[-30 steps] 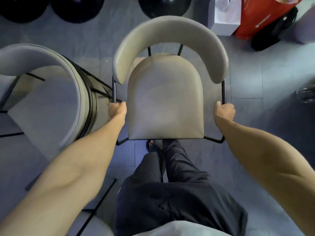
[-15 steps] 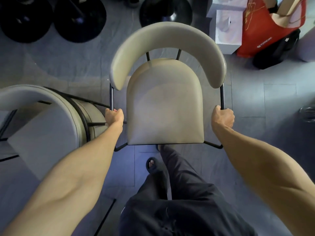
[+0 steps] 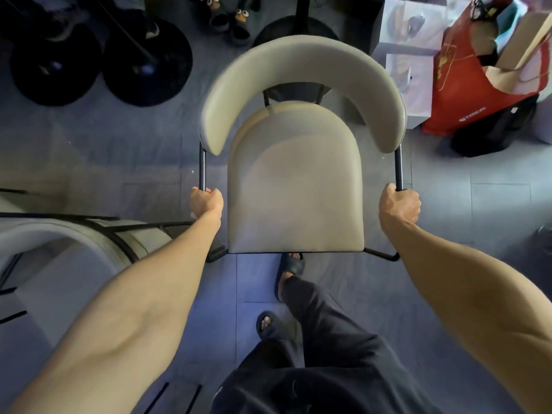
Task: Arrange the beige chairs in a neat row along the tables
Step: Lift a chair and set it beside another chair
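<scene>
As left hand (image 3: pixel 206 203) and right hand (image 3: pixel 399 204) clench its rails, beige chair (image 3: pixel 295 189) faces person.

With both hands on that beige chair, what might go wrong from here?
The lower frame of the held chair sits right by the person's sandalled foot, so toes may get clipped. The left hand grips the frame close beside a second beige chair; knuckles might get knocked. Ahead, a round table base and a red bag leave little room.
</scene>
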